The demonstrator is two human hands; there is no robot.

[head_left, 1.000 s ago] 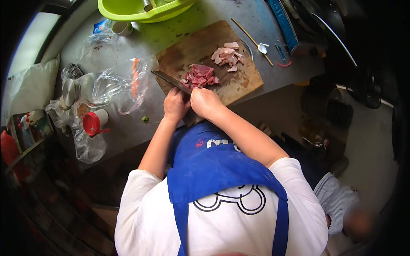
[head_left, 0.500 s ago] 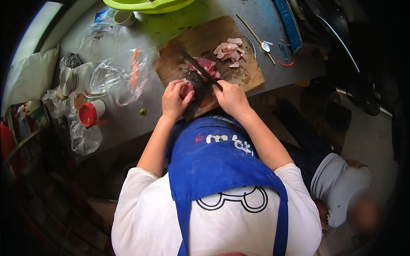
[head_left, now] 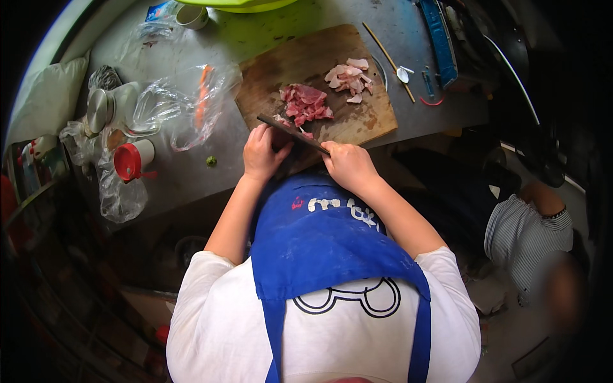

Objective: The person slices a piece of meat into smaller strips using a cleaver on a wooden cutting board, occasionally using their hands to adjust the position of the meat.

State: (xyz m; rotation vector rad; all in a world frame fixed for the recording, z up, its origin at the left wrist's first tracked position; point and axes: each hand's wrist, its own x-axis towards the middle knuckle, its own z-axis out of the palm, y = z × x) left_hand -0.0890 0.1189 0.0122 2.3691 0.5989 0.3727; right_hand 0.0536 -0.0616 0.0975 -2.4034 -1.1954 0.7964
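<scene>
My right hand [head_left: 350, 165] is closed round the handle of a dark cleaver [head_left: 292, 134], seen mostly along its spine. The blade stands at the near left part of a wooden cutting board [head_left: 268, 70], right beside the fingers of my left hand [head_left: 262, 155]. Those fingers are curled on a piece of raw meat that the blade mostly hides. Just beyond the cleaver lies a heap of red sliced meat [head_left: 306, 102]. Farther right on the board is a pile of pale, fatty pieces [head_left: 350, 80].
Left of the board lie a clear plastic bag [head_left: 220, 96] with an orange strip and a red-lidded container [head_left: 129, 161]. A green basin [head_left: 249, 6] stands at the back. On the right are a chopstick [head_left: 380, 48], a white spoon [head_left: 402, 75] and a person in a striped shirt [head_left: 527, 230].
The cleaver has moved left and nearer, off the red meat heap to beside my left hand. The person at the right has shifted up and right in view.
</scene>
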